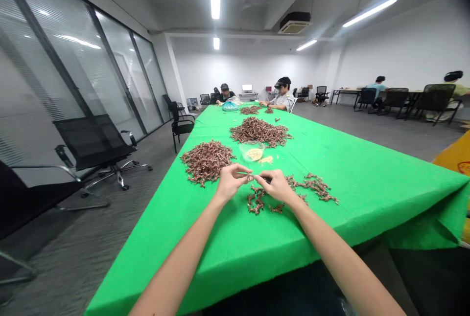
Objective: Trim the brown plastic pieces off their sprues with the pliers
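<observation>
My left hand [231,181] and my right hand [274,184] meet above the green cloth, fingertips nearly touching. Thumb and fingers of the left are pinched on a small brown piece [250,177]. The right hand's fingers are pressed together beside it; what they hold is too small to make out. Below and right of the hands lie scattered brown pieces [317,186]. A dense pile of brown pieces [207,160] is left of my left hand, and a larger pile [260,131] lies farther back. Just beyond my hands stands a clear bowl [252,151] with pale bits, some spilled beside it.
The long table has a green cloth [345,159]. At its far end are a blue bag [230,106], smaller brown piles [249,110] and two seated people. Office chairs [97,140] stand along the left; a yellow item [455,154] is at the right edge.
</observation>
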The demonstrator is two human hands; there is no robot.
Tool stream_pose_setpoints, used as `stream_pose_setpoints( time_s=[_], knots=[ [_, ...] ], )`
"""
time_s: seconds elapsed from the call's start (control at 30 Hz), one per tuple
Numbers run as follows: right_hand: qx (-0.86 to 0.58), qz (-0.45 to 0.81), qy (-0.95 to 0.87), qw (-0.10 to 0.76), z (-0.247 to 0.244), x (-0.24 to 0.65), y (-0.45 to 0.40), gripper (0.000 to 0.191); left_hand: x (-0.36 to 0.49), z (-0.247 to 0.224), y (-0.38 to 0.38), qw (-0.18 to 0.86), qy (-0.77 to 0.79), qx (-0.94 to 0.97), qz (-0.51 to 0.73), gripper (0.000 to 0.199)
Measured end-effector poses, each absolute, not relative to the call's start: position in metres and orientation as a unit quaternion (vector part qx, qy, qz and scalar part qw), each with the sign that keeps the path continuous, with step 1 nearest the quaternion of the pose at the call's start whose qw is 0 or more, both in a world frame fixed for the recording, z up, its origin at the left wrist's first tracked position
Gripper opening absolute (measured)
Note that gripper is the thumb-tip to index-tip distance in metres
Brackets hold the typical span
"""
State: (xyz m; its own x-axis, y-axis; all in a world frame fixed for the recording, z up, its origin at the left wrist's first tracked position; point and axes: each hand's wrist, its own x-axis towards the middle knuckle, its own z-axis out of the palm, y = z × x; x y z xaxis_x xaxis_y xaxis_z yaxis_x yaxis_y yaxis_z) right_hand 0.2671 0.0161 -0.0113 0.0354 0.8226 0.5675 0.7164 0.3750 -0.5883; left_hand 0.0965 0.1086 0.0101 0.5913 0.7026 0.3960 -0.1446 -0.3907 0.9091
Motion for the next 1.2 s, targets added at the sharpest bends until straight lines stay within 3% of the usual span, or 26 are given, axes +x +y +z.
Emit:
stream_pose_setpoints(
  time_s=[0.33,0.87,1.2],
  knots=[
    [-0.557,0.038,-0.694,0.454,-0.012,0.269,0.016,0.047,0.096,0.01,0.106,0.578,0.186,0.694,0.386,0.035],
    [-0.575,0.024,-0.657,0.487,-0.014,0.271,0.019,0.046,0.096,-0.003,0.117,0.542,0.283,0.688,0.392,0.043],
    [-0.583,0.026,-0.655,0.48,-0.016,0.271,0.021,0.048,0.097,0.0,0.114,0.632,0.314,0.61,0.36,0.046]
  ],
)
